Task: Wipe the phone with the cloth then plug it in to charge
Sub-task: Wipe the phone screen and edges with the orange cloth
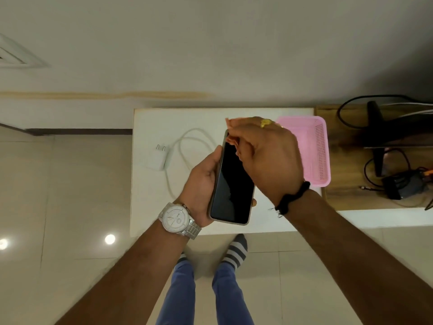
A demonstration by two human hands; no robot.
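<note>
A dark phone (234, 181) with a black screen is held above the white table (154, 207), screen up, in my left hand (201, 184), which grips its left edge and back. My right hand (264, 156) is over the phone's far end, fingers together and touching the top edge. No cloth shows; whatever is under those fingers is hidden. A white charger plug (157, 158) lies on the table to the left of the phone. Its white cable (185, 141) loops behind the phone and my left hand.
A pink plastic basket (316, 148) stands on the table's right side, partly behind my right hand. Further right is a wooden desk (346, 184) with a black monitor stand (377, 127), a dark box (398, 186) and black cables. My feet stand on the tiled floor below.
</note>
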